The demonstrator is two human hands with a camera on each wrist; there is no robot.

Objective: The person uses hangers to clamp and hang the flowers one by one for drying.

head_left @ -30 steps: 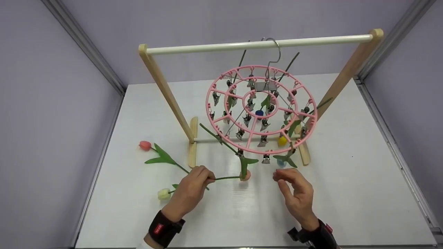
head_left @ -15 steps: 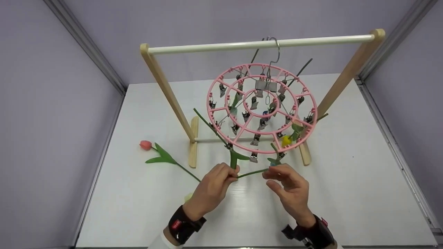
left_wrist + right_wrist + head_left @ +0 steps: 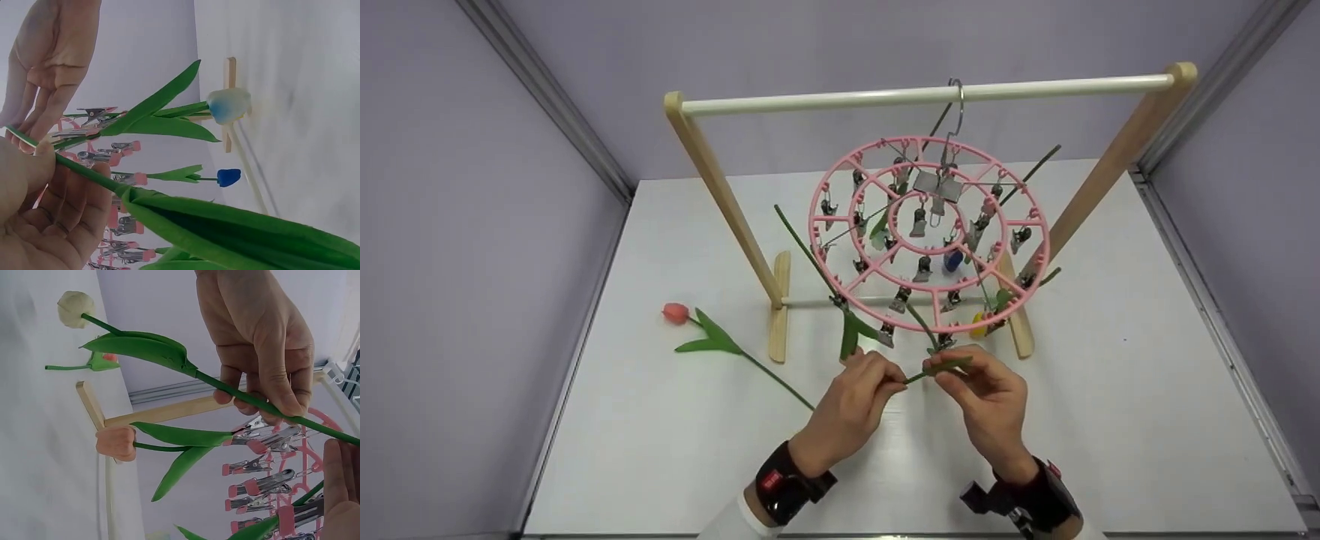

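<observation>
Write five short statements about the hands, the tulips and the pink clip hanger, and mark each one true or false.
1. The left hand pinches a green tulip stem. True.
2. The right hand lies flat on the table. False: it is raised, its fingers at the same stem.
3. The pink clip hanger hangs by a hook from the white rail. True.
4. The pink tulip on the table is clipped to the hanger. False: it lies loose, left of the stand.
5. No flower hangs from the hanger. False: several do, among them a blue tulip.

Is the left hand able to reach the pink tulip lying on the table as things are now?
Probably not at once: the left hand pinches the stem that both hands hold. The pink tulip lies apart to its left, with nothing between.
</observation>
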